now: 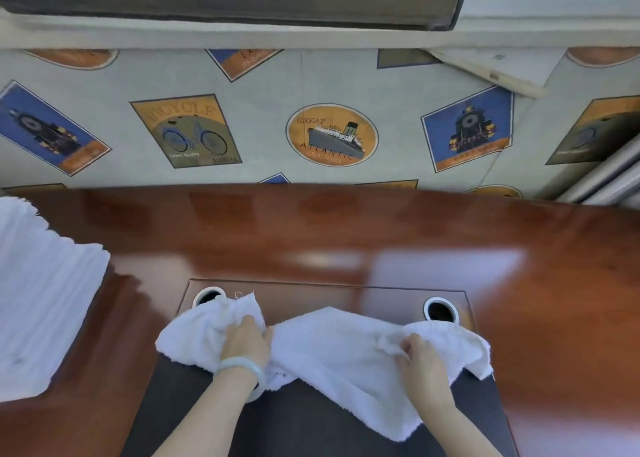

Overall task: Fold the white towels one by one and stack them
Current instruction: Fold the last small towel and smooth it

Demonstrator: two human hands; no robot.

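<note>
Progress looks small, by my judgement: one white towel (332, 352) lies crumpled on the dark mat (294, 422) at the near side of the wooden surface (381, 231), not yet spread flat. Both hands hold it. The left hand (247, 342) grips a bunch of cloth near its left end, and the right hand (420, 359) pinches a fold near its right end. Spreading, folding and stacking of this towel all seem left to do. More white cloth (41, 300) lies at the far left, well apart. The frame edge cuts it off, so I cannot tell if it is a folded stack or towels that wait, nor how many. The fingertips of both hands are hidden in the cloth.
</note>
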